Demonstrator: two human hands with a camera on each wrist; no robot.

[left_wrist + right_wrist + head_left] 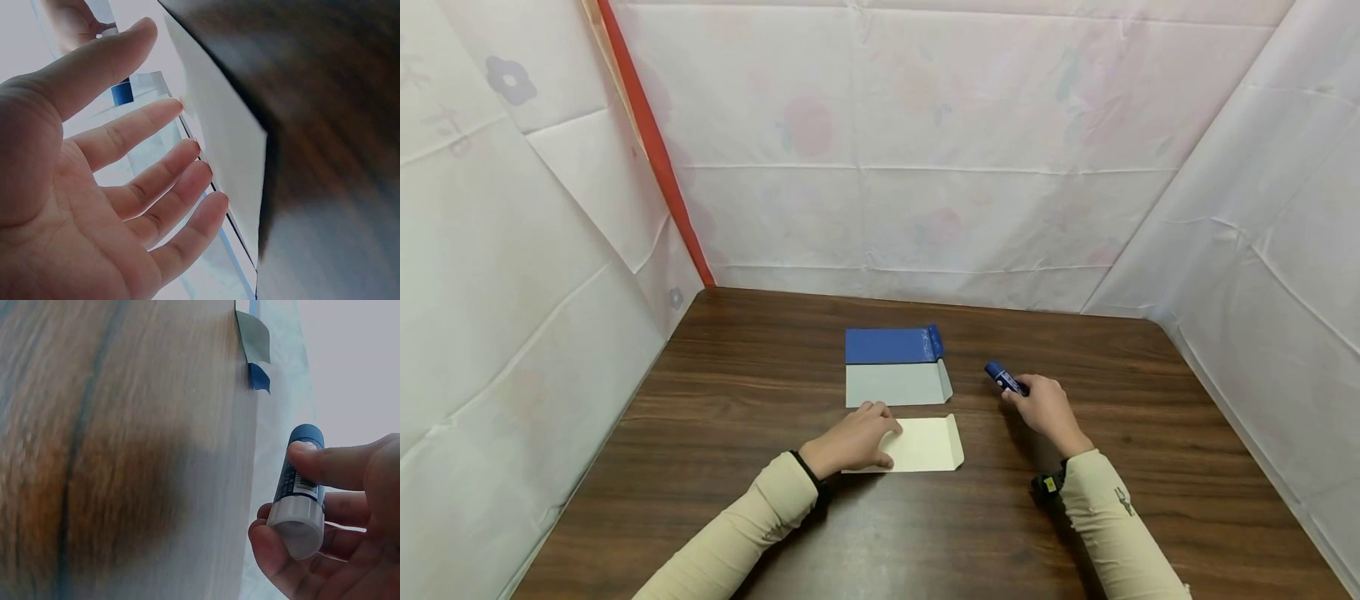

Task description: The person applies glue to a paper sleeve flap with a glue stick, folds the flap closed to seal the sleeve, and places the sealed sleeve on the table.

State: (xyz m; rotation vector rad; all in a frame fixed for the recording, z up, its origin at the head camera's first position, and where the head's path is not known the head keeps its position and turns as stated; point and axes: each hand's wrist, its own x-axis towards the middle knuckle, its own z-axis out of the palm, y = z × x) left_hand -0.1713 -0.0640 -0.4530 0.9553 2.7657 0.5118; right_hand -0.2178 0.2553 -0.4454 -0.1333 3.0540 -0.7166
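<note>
The right grip (1047, 408) pinches a glue stick (297, 494) — label (306, 485) illegible — while left grip (855, 437), loosely spread, covers cream envelope (925, 446).

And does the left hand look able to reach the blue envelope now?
Probably yes: between the left hand and the blue envelope lies only the grey envelope, which it could pass over.

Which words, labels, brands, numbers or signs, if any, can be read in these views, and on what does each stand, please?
None can be read.
Blue tube in the right hand: print, too small and blurred.
Blue envelope: white marks near its right end; cannot tell whether print.
Right sleeve: small dark emblem, no legible letters.
Right wrist device: yellow-green patch, too small.
Left cloth wall: faint marks, too pale.
</note>
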